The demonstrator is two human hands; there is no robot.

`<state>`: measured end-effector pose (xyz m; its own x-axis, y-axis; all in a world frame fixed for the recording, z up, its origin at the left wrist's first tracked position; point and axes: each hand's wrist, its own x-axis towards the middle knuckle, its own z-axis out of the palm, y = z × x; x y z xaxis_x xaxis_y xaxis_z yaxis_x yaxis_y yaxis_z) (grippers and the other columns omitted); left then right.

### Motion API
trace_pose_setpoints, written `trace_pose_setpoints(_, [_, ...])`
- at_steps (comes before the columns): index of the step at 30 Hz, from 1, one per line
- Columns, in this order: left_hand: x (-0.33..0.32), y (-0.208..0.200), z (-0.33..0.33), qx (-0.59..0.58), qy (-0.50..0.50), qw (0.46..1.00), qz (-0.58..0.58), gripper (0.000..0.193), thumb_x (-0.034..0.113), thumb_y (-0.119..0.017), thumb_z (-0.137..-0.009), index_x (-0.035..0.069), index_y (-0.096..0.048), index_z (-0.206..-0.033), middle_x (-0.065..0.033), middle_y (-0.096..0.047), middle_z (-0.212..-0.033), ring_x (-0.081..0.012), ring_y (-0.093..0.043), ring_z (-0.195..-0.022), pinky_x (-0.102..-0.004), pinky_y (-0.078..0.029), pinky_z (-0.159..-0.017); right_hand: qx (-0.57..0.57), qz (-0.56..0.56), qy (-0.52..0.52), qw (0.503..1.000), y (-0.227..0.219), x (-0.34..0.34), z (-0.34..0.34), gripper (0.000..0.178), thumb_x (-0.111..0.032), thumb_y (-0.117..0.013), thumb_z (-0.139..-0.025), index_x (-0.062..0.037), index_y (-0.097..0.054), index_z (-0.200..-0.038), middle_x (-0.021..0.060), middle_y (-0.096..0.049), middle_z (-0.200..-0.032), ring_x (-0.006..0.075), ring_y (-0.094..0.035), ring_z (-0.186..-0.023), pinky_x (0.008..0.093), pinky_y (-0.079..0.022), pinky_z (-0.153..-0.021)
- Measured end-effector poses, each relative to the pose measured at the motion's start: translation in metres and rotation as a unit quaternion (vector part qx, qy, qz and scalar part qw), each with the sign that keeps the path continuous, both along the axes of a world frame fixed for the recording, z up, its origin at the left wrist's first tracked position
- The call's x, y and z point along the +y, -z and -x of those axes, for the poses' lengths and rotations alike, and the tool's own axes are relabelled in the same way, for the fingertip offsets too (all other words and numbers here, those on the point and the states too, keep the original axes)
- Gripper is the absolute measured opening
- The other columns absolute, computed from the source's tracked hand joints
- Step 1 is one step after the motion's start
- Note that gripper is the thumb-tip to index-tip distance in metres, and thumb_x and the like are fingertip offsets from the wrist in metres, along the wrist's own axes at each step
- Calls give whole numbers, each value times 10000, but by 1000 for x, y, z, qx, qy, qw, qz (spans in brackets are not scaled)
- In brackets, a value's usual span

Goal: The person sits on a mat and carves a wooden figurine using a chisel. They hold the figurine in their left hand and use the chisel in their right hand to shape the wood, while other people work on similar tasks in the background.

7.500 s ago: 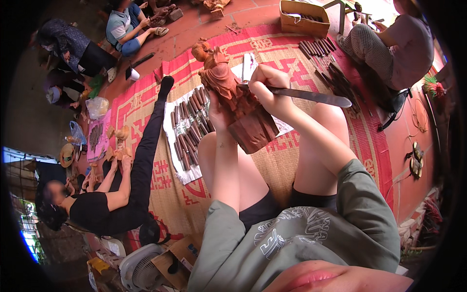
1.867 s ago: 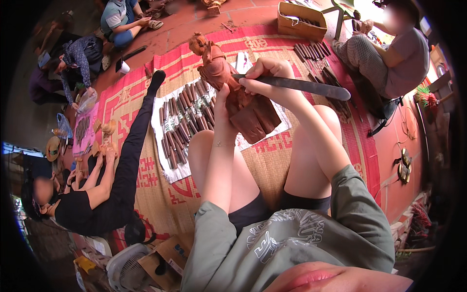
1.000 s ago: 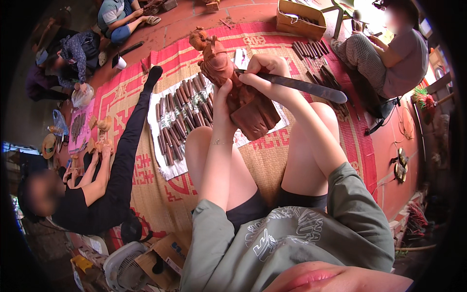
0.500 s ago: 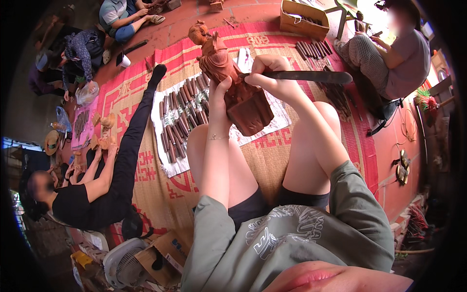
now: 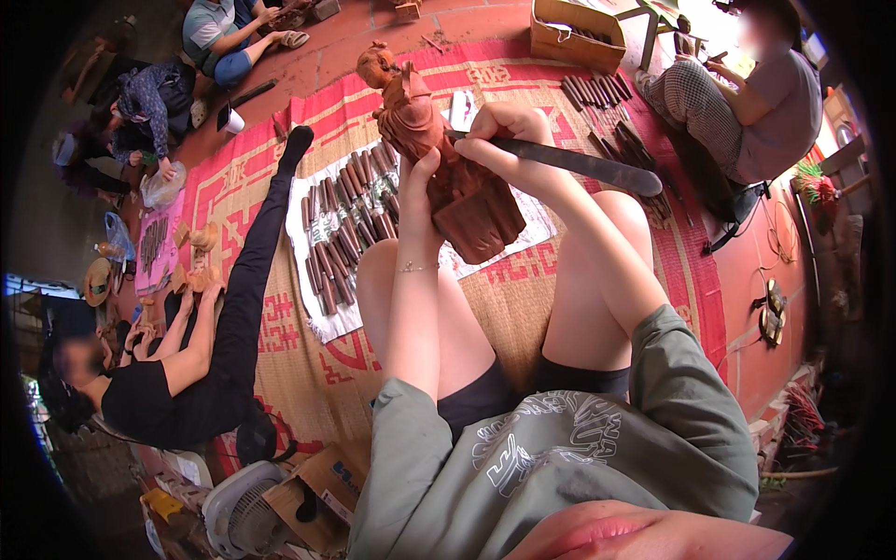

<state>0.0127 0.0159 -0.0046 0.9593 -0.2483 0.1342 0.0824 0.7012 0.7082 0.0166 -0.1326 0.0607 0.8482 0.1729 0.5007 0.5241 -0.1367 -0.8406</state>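
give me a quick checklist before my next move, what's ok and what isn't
1. Left hand gripping the carved wooden figure: ok.
2. Right hand holding the dark flat tool: ok.
3. Tool's near end touching the figure: cannot tell, the contact is too small to see.
4. Left thumb well away from that end: not ok, it looks close.
5. Wooden-handled tools laid out on the white cloth: ok.

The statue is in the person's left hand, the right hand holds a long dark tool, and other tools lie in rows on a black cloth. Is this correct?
Not quite: in the head view the cloth is white, not black. The left hand does hold the statue, the right hand the long dark tool, and the other tools do lie in rows.
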Motion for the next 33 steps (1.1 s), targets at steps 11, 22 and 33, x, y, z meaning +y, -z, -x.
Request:
trace_pose_setpoints(11, [0,-2,-3,43,-4,997,57,479,265,-576,-845,28,-426,-1233,-96,-575,-1091,-195,-578,-984,-323,-482,-844,54,16,-36,998,-6,-8,2,188,-42,-667,-696,-11,-508,-601,-7,-521,-597,52,-462,-558,221,-354,-503])
trace_pose_setpoints(22, [0,-8,2,19,21,999,26,456,369,-497,-897,29,-464,-1201,-97,-546,-1152,-189,-532,-1062,-335,-396,-957,16,-23,-32,999,-1,-2,0,127,-38,-669,-732,-2,-559,-682,-5,-556,-644,43,-501,-601,198,-392,-537])
trace_pose_setpoints(33, [-1,0,-2,21,0,1000,11,458,386,-470,-907,28,-474,-1193,-91,-547,-1145,-183,-515,-1079,-332,-384,-955,-19,-8,18,1000,3,5,-1,139,-34,-681,-730,9,-558,-682,29,-580,-678,70,-532,-632,214,-416,-572])
